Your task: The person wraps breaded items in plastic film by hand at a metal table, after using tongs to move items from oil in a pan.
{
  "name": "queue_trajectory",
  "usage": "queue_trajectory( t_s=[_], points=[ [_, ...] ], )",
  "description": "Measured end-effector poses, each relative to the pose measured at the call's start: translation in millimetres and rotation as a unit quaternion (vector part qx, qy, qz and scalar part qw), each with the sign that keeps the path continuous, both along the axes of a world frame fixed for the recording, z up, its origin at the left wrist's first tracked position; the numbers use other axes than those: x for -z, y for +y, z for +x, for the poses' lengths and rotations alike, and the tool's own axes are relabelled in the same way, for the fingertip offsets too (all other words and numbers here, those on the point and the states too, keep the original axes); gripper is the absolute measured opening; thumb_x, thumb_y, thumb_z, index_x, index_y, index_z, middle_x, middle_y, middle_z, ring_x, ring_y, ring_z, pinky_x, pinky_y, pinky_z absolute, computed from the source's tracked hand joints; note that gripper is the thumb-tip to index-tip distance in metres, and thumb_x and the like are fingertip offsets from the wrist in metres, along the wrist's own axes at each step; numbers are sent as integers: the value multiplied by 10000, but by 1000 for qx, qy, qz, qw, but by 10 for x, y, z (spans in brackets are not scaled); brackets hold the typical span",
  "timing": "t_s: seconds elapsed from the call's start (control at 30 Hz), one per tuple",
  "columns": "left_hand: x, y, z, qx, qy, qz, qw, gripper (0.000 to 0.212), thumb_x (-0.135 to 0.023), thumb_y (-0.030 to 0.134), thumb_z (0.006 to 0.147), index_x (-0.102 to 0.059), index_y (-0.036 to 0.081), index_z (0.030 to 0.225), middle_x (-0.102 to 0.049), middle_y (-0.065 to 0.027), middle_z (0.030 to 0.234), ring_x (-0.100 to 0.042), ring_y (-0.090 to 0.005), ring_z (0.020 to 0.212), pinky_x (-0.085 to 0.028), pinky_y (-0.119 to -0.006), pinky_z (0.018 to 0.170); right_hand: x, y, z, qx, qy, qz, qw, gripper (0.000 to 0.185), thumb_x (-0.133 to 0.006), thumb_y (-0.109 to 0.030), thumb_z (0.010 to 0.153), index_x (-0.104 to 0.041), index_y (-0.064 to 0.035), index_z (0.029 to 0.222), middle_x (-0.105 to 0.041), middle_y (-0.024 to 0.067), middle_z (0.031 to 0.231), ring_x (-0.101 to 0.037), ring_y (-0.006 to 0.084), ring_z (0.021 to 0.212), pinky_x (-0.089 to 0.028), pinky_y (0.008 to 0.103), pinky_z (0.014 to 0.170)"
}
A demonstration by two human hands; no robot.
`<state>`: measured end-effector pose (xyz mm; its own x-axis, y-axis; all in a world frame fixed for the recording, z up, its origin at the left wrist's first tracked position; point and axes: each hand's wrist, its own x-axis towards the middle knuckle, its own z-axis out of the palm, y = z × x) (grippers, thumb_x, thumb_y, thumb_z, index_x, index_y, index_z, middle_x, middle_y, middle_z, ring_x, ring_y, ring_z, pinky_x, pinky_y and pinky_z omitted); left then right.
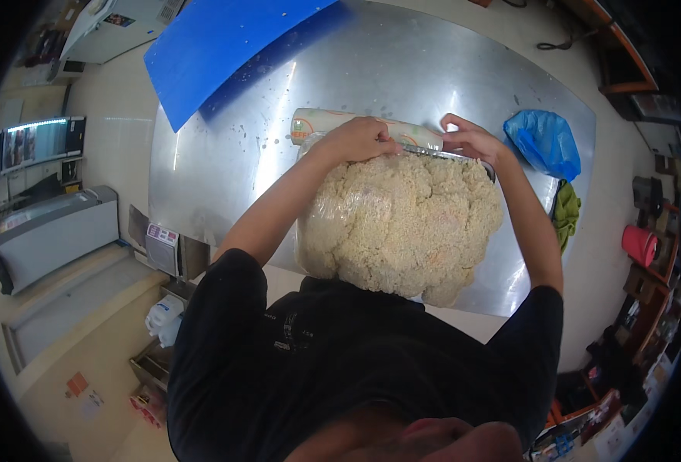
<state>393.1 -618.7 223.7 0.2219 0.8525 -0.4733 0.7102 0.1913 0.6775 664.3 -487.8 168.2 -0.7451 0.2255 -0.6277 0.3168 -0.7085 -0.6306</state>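
A large heap of crumb-coated food pieces (409, 225) fills a metal tray (490, 171), whose far rim shows; its near side is hidden. Clear cling film (369, 199) covers the left part of the heap, shiny and wrinkled. Just behind the tray lies a thick roll of cling film (317, 124) with printing on it. My left hand (362, 140) is at the tray's far rim in front of the roll, its fingers pinching film there. At the roll's right end, my right hand (472, 138) has its fingers apart, with nothing seen in them.
The stainless steel table (409, 63) bears water drops. A blue board (230, 46) reaches over its far left corner. To the right are a crumpled blue plastic bag (542, 144) and a green cloth (566, 213) at the edge. A digital scale (162, 248) stands beyond the left edge.
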Motion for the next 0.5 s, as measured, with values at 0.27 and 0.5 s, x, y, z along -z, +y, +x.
queue_trajectory(
  t_s=[0.27,0.5],
  points=[
    [25,-54,4,16,37,-22,999,568,-505,542,935,-707,13,981,-690,-153,974,-645,-280,923,-478,-367,837,163,366,-478,158,-29,105,981,120,-608,-12,900,-518,-82,937,-563,47,916,-593,161,846,-528,295,800],
    [-297,-117,39,-27,-57,-131,989,630,-340,525,987,-654,1,1141,-651,-174,1172,-595,-336,1103,-428,-384,971,48,161,-389,100,-46,72,991,97,-619,-81,920,-538,-98,973,-592,42,984,-591,146,940,-497,292,878]
  ],
)
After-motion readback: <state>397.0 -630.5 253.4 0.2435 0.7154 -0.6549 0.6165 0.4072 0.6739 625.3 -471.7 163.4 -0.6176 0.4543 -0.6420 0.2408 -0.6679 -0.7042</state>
